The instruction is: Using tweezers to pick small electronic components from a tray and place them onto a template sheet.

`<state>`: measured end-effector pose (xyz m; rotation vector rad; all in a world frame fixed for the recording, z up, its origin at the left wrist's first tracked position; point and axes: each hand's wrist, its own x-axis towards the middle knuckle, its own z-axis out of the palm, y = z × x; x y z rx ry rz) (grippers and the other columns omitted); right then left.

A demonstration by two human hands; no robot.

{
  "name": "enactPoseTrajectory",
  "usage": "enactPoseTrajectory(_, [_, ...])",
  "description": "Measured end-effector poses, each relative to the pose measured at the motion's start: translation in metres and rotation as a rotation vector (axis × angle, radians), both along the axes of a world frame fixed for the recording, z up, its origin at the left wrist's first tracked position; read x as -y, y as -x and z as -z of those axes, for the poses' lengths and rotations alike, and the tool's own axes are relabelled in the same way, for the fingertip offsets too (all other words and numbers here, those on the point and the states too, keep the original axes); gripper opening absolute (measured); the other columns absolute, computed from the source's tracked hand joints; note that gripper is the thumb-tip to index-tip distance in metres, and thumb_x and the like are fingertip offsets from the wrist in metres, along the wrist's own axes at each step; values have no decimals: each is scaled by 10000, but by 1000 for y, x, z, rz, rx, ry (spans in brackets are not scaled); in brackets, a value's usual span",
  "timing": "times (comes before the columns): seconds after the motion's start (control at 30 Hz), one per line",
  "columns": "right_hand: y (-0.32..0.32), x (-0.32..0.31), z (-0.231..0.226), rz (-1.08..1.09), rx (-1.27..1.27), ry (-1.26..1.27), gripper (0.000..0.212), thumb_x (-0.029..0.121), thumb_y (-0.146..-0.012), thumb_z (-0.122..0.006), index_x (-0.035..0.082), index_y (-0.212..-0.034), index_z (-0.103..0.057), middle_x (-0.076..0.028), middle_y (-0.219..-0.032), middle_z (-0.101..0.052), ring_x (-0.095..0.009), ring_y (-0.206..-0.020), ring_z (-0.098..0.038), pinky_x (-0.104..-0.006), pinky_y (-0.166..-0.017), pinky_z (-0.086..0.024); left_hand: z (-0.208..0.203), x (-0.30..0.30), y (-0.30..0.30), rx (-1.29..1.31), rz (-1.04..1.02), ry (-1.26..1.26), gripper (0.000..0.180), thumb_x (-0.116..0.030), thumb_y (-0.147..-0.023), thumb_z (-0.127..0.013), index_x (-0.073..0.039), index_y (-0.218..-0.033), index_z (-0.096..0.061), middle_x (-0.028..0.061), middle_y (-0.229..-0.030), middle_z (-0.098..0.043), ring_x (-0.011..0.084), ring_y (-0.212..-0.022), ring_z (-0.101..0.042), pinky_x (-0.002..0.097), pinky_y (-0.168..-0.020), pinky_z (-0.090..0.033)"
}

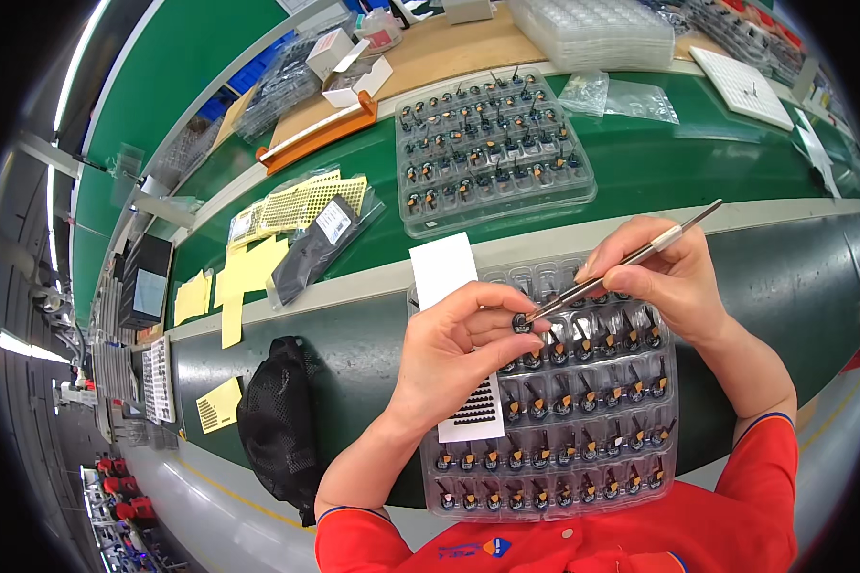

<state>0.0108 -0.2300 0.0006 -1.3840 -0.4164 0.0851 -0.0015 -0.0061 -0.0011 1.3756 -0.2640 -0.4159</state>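
Observation:
My left hand [440,349] pinches a small round black component [522,323] between thumb and fingers, above the near tray. In my right hand [664,277] is a pair of slim metal tweezers [674,236], gripped like a pen. Their tips reach down to the component and seem to touch it. Beneath both hands lies a clear plastic tray [548,279], its pockets mostly filled with black parts that carry dark leads and small orange tabs. A white sheet [443,265] lies along the tray's left side, partly covered by my left hand; rows of small black pieces show on its lower end.
Beyond stands another filled clear tray [497,212]. Yellow sheets [253,277] and a black packet [317,246] lie at left, with a black mesh bag [279,420] nearer. Farther back are an orange holder [320,134], stacked clear trays [597,36] and a white perforated board [741,88].

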Motion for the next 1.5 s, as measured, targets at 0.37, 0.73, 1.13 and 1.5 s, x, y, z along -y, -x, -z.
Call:
enactPoseTrajectory(0.37, [1, -1, 0, 9, 10, -6, 108, 44, -774, -638, -24, -850, -602, -125, -849, -623, -204, -840, -617, -310, -765, -495, 0, 0, 0, 4, -6, -4, 290, 167, -728, -591, 59, -988, -525, 111, -971, -572, 243, -936, -617, 298, -796, -524])
enactPoseTrajectory(0.73, [0, -3, 3, 24, -13, -27, 105, 55, -790, -624, -26, -851, -594, -144, -837, -633, -177, -762, -625, -282, -691, -512, 1, 0, 1, 14, -21, -8, 281, 167, -727, -593, 70, -983, -529, 113, -967, -571, 247, -918, -623, 306, -792, -530])
enactPoseTrajectory(1.13, [-2, 0, 5, 34, -72, -105, 110, 74, -809, -612, -20, -862, -593, -141, -831, -633, -169, -735, -621, -262, -665, -506, 1, 0, 0, -33, -22, -26, 286, 165, -725, -596, 75, -988, -529, 124, -948, -594, 232, -904, -628, 301, -789, -530])
enactPoseTrajectory(1.5, [0, -3, 4, 46, -3, -8, 104, 41, -791, -611, -27, -869, -600, -138, -840, -633, -181, -774, -626, -277, -701, -514, 0, 0, 0, -24, -31, -23, 285, 166, -725, -596, 74, -987, -529, 133, -941, -601, 232, -901, -629, 300, -789, -531])
